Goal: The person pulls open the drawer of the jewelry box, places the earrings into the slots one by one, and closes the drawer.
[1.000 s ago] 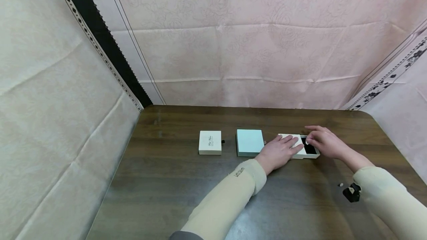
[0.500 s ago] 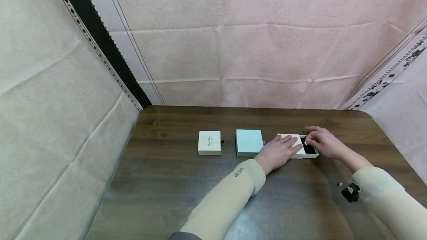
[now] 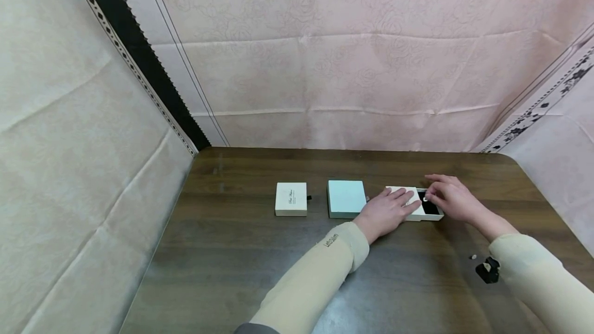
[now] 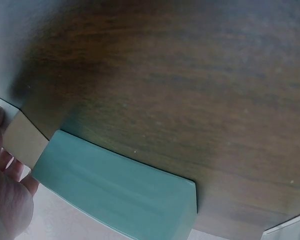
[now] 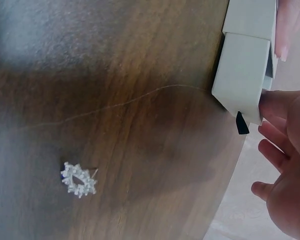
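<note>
My left hand (image 3: 382,213) lies over a white slide box (image 3: 419,213), fingers spread on its sleeve. The drawer sticks out to the right, showing a black lining (image 3: 431,206). At that drawer my right hand (image 3: 450,197) has thumb and index finger together on a tiny white thing (image 3: 425,199), too small to identify. A black pull tab (image 5: 242,123) hangs from the drawer end in the right wrist view. Below the right hand, a sparkling stud earring (image 5: 78,180) rests on the table.
A light blue box (image 3: 347,197) stands just left of the white slide box. Farther left is another white box (image 3: 291,197) with print and a black tab. A small black device (image 3: 488,270) sits by the right cuff. Cloth hangs behind the wooden table (image 3: 241,251).
The right hand makes only slight movements at the drawer. The left hand and the boxes keep their places, apart from a slight shift of the head view.
</note>
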Demonstrator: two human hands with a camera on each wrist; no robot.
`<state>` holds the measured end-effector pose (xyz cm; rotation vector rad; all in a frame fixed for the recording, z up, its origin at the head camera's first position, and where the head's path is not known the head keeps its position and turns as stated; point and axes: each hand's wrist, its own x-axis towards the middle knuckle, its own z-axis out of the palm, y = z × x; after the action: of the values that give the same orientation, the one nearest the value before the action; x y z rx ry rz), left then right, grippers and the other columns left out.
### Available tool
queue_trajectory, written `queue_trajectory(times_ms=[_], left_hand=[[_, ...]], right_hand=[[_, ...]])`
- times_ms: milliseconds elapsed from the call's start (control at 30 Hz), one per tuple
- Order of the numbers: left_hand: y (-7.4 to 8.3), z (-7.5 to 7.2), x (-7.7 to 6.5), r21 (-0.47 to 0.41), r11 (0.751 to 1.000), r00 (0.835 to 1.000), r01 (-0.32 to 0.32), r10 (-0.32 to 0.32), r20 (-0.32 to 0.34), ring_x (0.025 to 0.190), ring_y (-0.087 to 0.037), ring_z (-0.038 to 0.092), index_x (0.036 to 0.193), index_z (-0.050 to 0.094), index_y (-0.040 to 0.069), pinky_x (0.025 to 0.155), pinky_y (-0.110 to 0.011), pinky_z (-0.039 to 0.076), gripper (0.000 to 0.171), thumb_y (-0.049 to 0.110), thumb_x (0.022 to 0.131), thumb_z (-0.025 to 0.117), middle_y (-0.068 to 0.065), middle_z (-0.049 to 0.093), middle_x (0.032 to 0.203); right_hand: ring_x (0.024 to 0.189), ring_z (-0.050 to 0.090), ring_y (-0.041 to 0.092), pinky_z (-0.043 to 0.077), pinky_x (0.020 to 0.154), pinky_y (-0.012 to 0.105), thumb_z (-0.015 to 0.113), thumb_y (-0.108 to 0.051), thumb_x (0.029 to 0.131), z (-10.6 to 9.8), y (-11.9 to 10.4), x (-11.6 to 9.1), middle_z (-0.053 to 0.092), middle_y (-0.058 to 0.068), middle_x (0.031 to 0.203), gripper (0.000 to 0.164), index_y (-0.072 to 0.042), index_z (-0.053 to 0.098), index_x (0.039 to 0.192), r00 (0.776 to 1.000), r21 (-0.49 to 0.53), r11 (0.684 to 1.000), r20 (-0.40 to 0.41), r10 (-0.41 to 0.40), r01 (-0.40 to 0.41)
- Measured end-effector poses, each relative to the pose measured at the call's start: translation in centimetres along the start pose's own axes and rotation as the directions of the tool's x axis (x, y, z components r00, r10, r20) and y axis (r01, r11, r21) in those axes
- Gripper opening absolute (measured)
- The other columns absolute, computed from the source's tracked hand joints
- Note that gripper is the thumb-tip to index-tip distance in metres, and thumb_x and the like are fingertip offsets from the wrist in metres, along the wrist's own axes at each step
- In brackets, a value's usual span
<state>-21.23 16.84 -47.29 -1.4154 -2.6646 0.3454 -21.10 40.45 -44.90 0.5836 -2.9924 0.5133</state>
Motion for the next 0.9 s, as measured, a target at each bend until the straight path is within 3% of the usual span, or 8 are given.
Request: queue_trajectory(times_ms=[267,667,900], left_hand=[[0.0,0.2,-0.1,-0.003,1.000,1.000,0.002,-0.002,-0.002,0.162,-0.010,0.025,0.171,0.027,0.039,0.129,-0.032,0.029,0.053,0.037,0.119,0.037,0.009,0.028,0.176],[0.1,0.1,0.1,0.006,1.000,1.000,0.001,-0.001,0.011,0.162,-0.010,0.024,0.171,0.025,0.039,0.129,-0.032,0.028,0.053,0.035,0.119,0.032,0.009,0.025,0.177],[0.0,0.0,0.1,0.001,1.000,1.000,-0.002,0.002,0.014,0.162,-0.010,0.024,0.171,0.024,0.038,0.129,-0.032,0.028,0.053,0.035,0.119,0.033,0.008,0.025,0.177]], right_hand=[[0.128,0.054,0.059,0.037,0.104,0.075,0.082,0.001,0.088,0.3,0.0,-0.2,0.064,0.037,0.133,0.018,-0.011,0.072,0.080,0.994,-0.057,0.996,-0.088,-0.069,0.064],[0.134,0.050,0.057,0.029,0.109,0.084,0.082,-0.002,0.089,0.2,0.1,0.1,0.063,0.035,0.136,0.018,-0.012,0.072,0.079,0.998,-0.088,0.996,-0.061,-0.028,0.023],[0.130,0.053,0.057,0.031,0.106,0.085,0.084,-0.003,0.088,-0.7,-0.4,-0.4,0.064,0.033,0.135,0.012,-0.009,0.075,0.083,0.992,-0.099,0.993,-0.102,-0.069,0.059]])
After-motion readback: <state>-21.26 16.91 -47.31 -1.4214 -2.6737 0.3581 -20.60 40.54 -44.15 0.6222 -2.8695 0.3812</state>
